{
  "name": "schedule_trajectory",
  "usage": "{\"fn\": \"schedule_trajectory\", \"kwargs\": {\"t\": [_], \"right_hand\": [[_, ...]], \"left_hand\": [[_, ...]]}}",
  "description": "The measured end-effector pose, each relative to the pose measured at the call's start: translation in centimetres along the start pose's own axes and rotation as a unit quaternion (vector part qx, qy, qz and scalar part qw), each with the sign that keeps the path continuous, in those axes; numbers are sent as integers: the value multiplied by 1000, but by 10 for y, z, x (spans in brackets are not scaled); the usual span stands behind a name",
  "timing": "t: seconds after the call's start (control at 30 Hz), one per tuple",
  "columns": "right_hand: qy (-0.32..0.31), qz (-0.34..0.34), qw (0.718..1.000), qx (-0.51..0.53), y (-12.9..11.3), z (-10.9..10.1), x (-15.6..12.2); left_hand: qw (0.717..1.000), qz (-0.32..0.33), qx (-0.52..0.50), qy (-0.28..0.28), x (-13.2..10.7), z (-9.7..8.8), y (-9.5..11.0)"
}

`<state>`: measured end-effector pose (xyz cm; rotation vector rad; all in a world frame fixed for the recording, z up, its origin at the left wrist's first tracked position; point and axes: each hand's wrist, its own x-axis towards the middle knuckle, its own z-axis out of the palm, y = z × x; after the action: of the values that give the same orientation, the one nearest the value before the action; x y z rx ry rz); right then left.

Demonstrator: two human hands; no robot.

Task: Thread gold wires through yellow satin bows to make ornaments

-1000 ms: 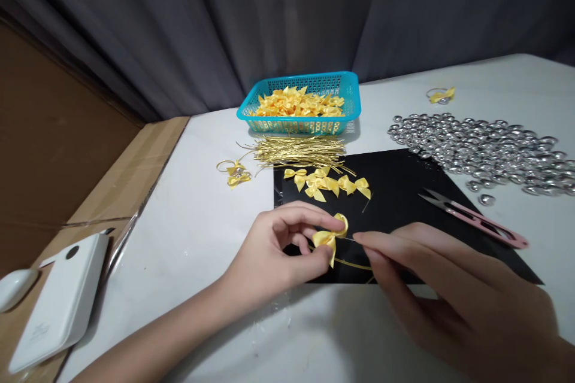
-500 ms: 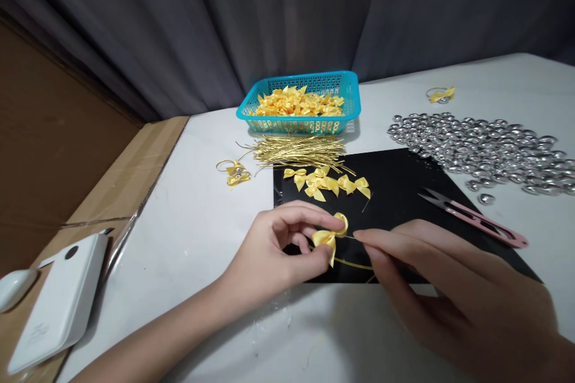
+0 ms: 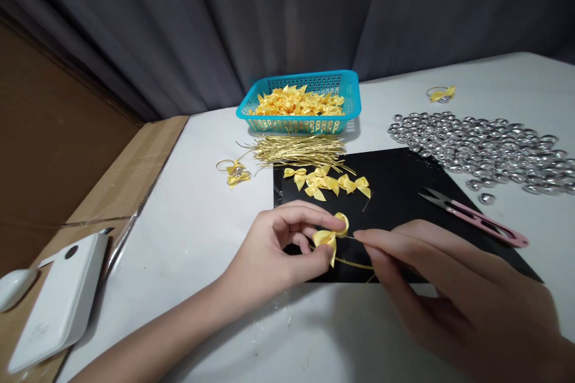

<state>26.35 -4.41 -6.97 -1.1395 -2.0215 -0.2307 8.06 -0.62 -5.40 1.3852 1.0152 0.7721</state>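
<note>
My left hand [image 3: 287,245] is closed on a yellow satin ribbon bow [image 3: 326,239], with a finger on its upper loop and the thumb at its lower tail. To the right, my right hand [image 3: 449,275] pinches a thin, pale strand [image 3: 350,237] that runs to the bow's middle; whether it is wire or thread I cannot tell. A gold cord [image 3: 353,263] curves below the bow toward my right fingers. Several loose yellow bows [image 3: 330,184] lie just beyond on a black mat [image 3: 390,185].
Behind the mat lie a bundle of gold ties [image 3: 300,151] and a blue basket [image 3: 354,99] of bows. Silver heart beads [image 3: 485,146] spread at right, near pink thread snips [image 3: 487,224]. Bow pieces [image 3: 236,173] lie left, another bow ring [image 3: 442,94] far right. A white device [image 3: 60,302] sits on cardboard.
</note>
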Motion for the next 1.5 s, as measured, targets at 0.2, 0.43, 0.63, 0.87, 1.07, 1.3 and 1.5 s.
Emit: {"fn": "schedule_trajectory", "kwargs": {"t": [0.2,0.43,0.63,0.87,1.07,1.3,1.5], "right_hand": [[-9,-1,1000,11,2,2,0],[-5,-5,1000,6,1,0,-2],[2,-3,1000,2,0,0,0],[-3,-10,1000,29,2,1,-1],[-21,15,1000,-6,-1,-2,-2],[-12,18,1000,-21,0,0,-3],[-13,0,1000,-3,-1,1,-3]], "left_hand": [[1000,-2,6,-5,0,0,1],[1000,-2,2,-3,2,0,-1],[1000,-5,2,-4,2,0,0],[1000,-1,-1,-5,1,0,-1],[1000,1,-5,-2,2,0,-2],[1000,7,2,-2,1,0,-2],[1000,5,2,-1,1,1,-2]]}}
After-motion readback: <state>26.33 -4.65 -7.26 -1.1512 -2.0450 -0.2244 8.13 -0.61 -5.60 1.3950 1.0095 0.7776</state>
